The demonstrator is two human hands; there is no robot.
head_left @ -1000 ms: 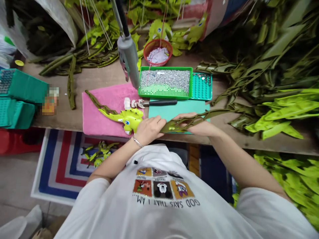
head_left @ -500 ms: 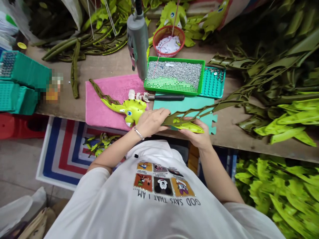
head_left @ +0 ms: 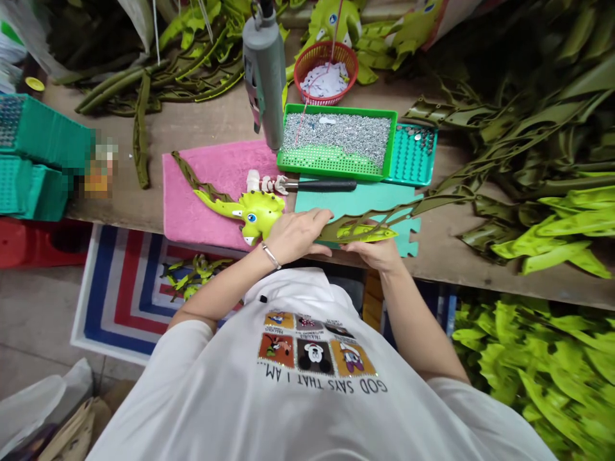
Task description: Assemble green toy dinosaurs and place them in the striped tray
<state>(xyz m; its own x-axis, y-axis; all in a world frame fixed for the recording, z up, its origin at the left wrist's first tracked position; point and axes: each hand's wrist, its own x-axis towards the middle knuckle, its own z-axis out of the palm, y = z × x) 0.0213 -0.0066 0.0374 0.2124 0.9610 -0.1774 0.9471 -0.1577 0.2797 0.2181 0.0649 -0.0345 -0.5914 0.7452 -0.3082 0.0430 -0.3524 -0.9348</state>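
The lime piece (head_left: 382,234) now sits closer against the olive strip (head_left: 335,228), so the two seem nearer to lining up. My right hand (head_left: 379,255) grasps it from below; my left hand (head_left: 298,234) covers the toy (head_left: 262,210), its grip hidden. The table (head_left: 437,270) edge runs just beneath; bare mat (head_left: 353,200) leaves room beyond.

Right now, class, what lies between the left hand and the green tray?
In the head view, a black-handled tool and turquoise mat lie between the left hand and green tray.
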